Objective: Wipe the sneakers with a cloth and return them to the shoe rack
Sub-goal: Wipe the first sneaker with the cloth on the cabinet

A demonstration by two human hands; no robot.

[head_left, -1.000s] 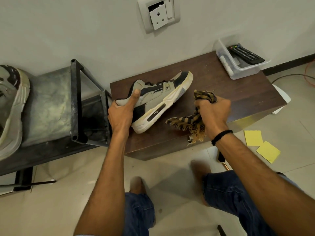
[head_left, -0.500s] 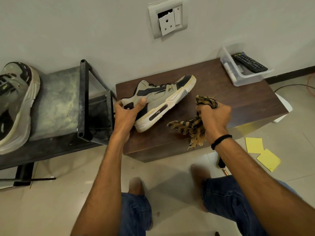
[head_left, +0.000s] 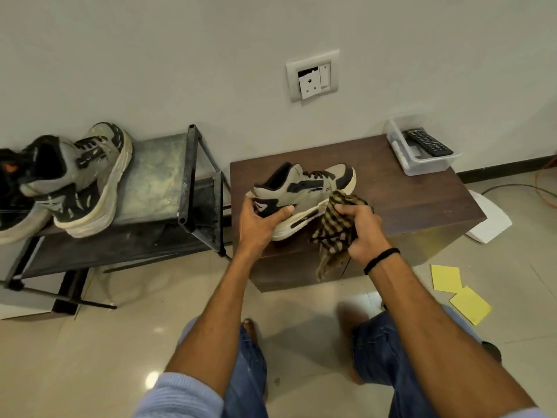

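Note:
A beige and black sneaker (head_left: 304,191) is held above the dark wooden table (head_left: 407,194), its toe pointing to the right. My left hand (head_left: 260,220) grips its heel and sole. My right hand (head_left: 360,229) holds a brown striped cloth (head_left: 334,224) bunched against the sneaker's side near the sole. A second grey sneaker (head_left: 87,179) stands on the top shelf of the black metal shoe rack (head_left: 187,182) at the left.
A clear plastic box (head_left: 422,164) with a remote control (head_left: 428,142) sits at the table's back right corner. Yellow paper sheets (head_left: 458,292) and a white board (head_left: 489,217) lie on the tiled floor. A wall socket (head_left: 313,76) is above the table.
My left hand has lifted and turned the sneaker more upright. My right hand has brought the cloth up against the sneaker's side. The camera has turned left, showing more of the rack.

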